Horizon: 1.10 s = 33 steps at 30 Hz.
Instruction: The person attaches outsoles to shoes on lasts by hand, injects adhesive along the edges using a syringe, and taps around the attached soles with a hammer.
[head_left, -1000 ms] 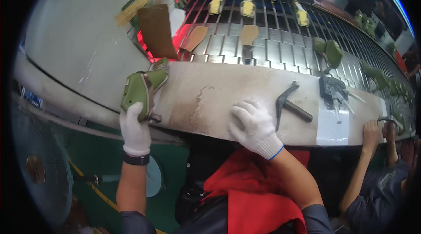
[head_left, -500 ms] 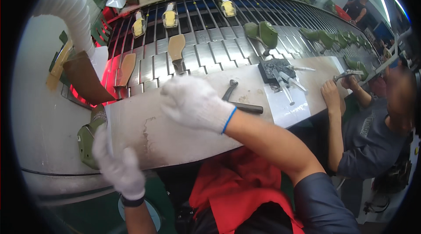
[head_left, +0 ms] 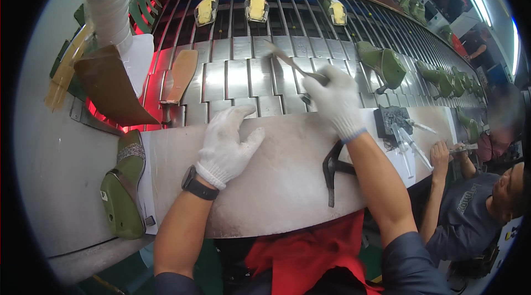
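Observation:
My right hand (head_left: 336, 96), in a white glove, is closed on a thin shoe sole (head_left: 292, 61). The sole is tilted nearly edge-on above the metal conveyor, its pale end up to the left. My left hand (head_left: 228, 143), gloved too, is open over the workbench by the conveyor, thumb and fingers apart, holding nothing. A tan sole with a dark heel (head_left: 182, 75) lies on the conveyor beyond it. A hammer (head_left: 332, 166) rests on the bench under my right forearm. At the bench's left end lies a green shoe last with a glittery strap (head_left: 124, 192).
A black block (head_left: 390, 119) and several syringes (head_left: 406, 148) lie right on the bench. Green lasts (head_left: 384, 65) and padded pieces in clear shells (head_left: 257, 4) ride the conveyor. A brown panel (head_left: 113, 82) and white duct (head_left: 105, 4) stand left. A co-worker (head_left: 470, 206) works at right.
My right hand has moved right and lifted the second sole off the conveyor. My left hand has swung from the left end to mid-bench. The view has shifted.

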Each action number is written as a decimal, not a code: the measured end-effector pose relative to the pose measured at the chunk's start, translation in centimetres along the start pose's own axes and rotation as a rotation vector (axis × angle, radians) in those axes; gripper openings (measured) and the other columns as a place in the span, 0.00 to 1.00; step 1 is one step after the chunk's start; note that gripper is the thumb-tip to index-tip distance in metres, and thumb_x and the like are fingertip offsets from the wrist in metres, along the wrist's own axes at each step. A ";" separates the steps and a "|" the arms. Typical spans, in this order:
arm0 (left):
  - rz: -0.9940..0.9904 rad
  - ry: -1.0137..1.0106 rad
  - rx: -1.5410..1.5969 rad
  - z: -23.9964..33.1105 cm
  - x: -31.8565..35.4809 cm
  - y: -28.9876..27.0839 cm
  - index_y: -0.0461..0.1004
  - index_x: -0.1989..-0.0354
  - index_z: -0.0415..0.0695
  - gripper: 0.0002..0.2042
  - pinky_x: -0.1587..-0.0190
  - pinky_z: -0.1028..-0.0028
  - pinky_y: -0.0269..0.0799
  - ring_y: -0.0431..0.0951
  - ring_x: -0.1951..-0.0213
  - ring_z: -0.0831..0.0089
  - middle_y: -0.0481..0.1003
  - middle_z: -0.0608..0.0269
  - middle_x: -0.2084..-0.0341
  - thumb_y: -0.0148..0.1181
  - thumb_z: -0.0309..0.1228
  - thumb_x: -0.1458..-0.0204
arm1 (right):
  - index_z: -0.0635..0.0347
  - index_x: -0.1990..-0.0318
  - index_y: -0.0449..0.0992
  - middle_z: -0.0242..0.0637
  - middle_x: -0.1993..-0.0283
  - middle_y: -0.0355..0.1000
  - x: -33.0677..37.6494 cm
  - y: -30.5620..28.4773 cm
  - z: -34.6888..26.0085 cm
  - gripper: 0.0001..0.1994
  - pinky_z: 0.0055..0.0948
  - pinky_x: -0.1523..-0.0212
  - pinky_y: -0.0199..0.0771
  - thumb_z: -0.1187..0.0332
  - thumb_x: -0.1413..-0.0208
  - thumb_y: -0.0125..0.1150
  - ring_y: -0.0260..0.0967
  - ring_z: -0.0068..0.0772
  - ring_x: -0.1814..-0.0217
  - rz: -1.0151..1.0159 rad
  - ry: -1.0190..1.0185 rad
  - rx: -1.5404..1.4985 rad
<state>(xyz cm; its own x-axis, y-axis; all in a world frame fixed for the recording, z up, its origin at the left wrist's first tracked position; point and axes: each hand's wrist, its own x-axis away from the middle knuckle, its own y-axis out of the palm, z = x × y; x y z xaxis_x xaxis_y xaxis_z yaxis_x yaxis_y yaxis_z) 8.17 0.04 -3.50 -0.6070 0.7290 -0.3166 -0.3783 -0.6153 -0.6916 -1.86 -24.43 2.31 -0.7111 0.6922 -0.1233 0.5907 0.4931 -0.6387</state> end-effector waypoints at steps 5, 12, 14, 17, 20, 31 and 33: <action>0.087 -0.246 0.284 0.8 -5.0 1.8 0.74 0.32 0.30 0.29 0.31 0.58 0.76 0.82 0.36 0.53 0.80 0.42 0.38 0.69 0.35 0.38 | 0.64 0.57 0.87 0.45 0.62 0.86 5.9 -2.6 5.0 0.07 0.32 0.57 0.85 0.73 0.42 0.71 0.86 0.36 0.62 -0.026 -0.090 -0.103; 0.182 -0.436 -0.272 -6.1 -27.5 6.4 0.52 0.19 0.33 0.58 0.26 0.51 0.70 0.73 0.30 0.36 0.68 0.26 0.30 0.78 0.54 0.51 | 0.62 0.57 0.84 0.45 0.54 0.85 5.1 -3.6 5.6 0.08 0.37 0.55 0.85 0.77 0.45 0.73 0.85 0.45 0.58 -0.087 -0.345 -0.185; 0.215 -0.573 -0.309 -6.3 -33.6 9.3 0.51 0.18 0.35 0.62 0.26 0.50 0.71 0.72 0.28 0.38 0.67 0.30 0.29 0.81 0.57 0.54 | 0.60 0.57 0.83 0.44 0.52 0.84 5.0 -3.3 6.5 0.09 0.39 0.57 0.85 0.76 0.45 0.75 0.85 0.47 0.58 -0.042 -0.419 -0.178; 0.327 -0.610 -0.353 -8.5 -39.5 12.6 0.50 0.19 0.37 0.64 0.27 0.47 0.71 0.71 0.27 0.42 0.67 0.34 0.28 0.83 0.60 0.57 | 0.58 0.54 0.83 0.45 0.46 0.82 4.9 -3.5 6.9 0.12 0.42 0.57 0.84 0.72 0.45 0.75 0.85 0.47 0.54 -0.096 -0.394 -0.165; 0.428 -0.597 -0.433 -10.9 -40.6 14.9 0.53 0.23 0.41 0.56 0.30 0.48 0.74 0.76 0.33 0.37 0.70 0.31 0.33 0.82 0.52 0.55 | 0.57 0.53 0.84 0.44 0.44 0.83 5.0 -3.6 7.1 0.15 0.40 0.59 0.84 0.72 0.48 0.79 0.85 0.49 0.55 -0.108 -0.316 -0.231; 0.413 -0.322 -0.086 -4.5 -21.0 6.8 0.53 0.18 0.30 0.57 0.24 0.56 0.65 0.70 0.27 0.40 0.67 0.31 0.28 0.81 0.43 0.53 | 0.63 0.51 0.83 0.47 0.52 0.80 6.2 -2.1 7.3 0.09 0.45 0.49 0.83 0.76 0.39 0.67 0.80 0.54 0.51 0.048 -0.379 -0.357; 0.397 -0.228 0.070 -1.8 -13.9 5.7 0.52 0.18 0.30 0.55 0.23 0.58 0.64 0.70 0.27 0.44 0.67 0.34 0.28 0.81 0.37 0.52 | 0.63 0.52 0.84 0.47 0.51 0.80 6.0 -2.2 8.4 0.09 0.45 0.47 0.83 0.75 0.39 0.67 0.80 0.53 0.49 0.111 -0.410 -0.349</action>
<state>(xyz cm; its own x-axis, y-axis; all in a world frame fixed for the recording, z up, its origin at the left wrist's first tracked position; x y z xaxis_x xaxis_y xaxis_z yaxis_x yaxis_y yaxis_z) 15.71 -13.00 -4.23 -0.8495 0.3530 -0.3921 -0.1268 -0.8580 -0.4977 -10.68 -25.78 -3.43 -0.6867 0.5221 -0.5059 0.7122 0.6226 -0.3243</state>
